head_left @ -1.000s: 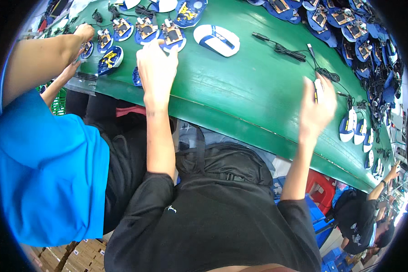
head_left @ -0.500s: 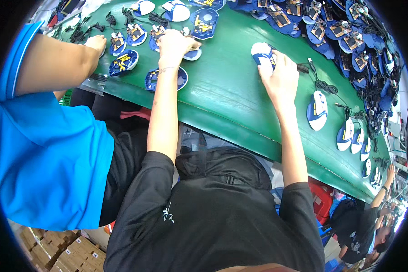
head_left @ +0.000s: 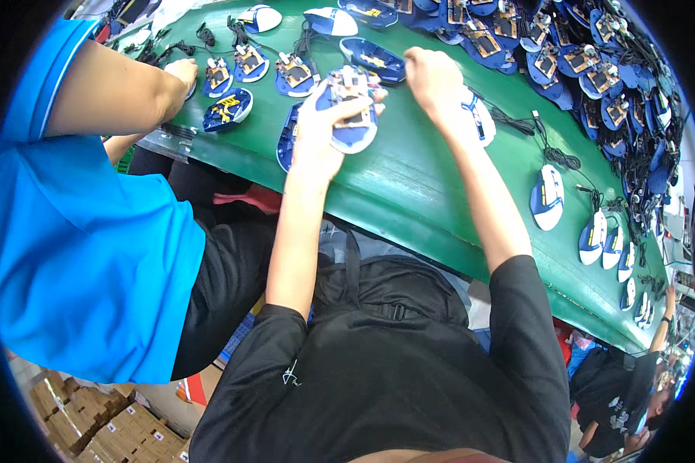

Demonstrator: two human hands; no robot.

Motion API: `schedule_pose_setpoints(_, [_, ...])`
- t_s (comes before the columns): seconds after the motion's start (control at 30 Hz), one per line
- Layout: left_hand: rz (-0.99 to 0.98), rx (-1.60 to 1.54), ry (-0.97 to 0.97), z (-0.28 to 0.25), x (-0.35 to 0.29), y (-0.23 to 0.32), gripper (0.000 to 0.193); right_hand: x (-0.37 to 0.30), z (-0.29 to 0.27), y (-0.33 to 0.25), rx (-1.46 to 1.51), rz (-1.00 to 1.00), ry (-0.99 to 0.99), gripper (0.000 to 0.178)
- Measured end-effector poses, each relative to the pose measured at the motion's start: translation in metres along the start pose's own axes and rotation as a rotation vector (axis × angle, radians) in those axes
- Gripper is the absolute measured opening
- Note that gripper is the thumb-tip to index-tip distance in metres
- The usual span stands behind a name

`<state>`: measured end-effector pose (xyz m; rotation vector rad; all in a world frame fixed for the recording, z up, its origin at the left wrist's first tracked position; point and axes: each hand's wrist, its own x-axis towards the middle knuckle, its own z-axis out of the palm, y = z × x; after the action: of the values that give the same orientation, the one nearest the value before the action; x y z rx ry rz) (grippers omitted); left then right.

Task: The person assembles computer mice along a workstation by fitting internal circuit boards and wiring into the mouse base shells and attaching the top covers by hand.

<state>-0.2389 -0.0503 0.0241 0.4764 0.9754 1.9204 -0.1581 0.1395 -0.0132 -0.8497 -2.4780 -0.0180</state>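
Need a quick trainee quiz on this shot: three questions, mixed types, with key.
1. Fill in: the left hand holds an open mouse base carrying a ____.
2. True or false: the tabletop is white.
3. Which is nearest the right hand?
A) cardboard boxes
B) open mouse shell
C) co-worker's blue sleeve

Key: 1. circuit board; 2. false, it is green; 3. B

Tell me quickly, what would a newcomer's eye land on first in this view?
Probably the heap of blue mouse halves with brown circuit boards at the upper right of the glossy green table. Next might come the oval blue-and-white mouse half held, circuitry exposed, in the person's left hand near upper centre. A co-worker's bright blue shirt also stands out at far left.
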Motion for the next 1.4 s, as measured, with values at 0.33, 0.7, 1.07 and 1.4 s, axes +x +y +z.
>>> schedule_pose_setpoints(0.33, [-0.202, -0.289, -0.1, 0.009, -0.052, -0.039, 0.047, -0.019, -0.078, -0.024, 1.379, 0.354, -0.819, 0.031])
schedule_pose_setpoints(0.7, [-0.051, -0.038, 0.071, 0.01, -0.062, -0.052, 0.037, -0.048, -0.084, -0.029, 1.125, 0.259, -0.614, 0.02])
schedule_pose_setpoints(1.07, [0.026, 0.13, 0.068, 0.002, -0.062, -0.059, 0.022, -0.049, -0.081, -0.013, 1.253, 0.244, -0.78, 0.029])
schedule_pose_setpoints(1.4, [0.087, 0.389, -0.046, -0.02, -0.065, -0.062, 0.025, -0.078, -0.043, -0.032, 1.269, 0.209, -0.439, 0.04])
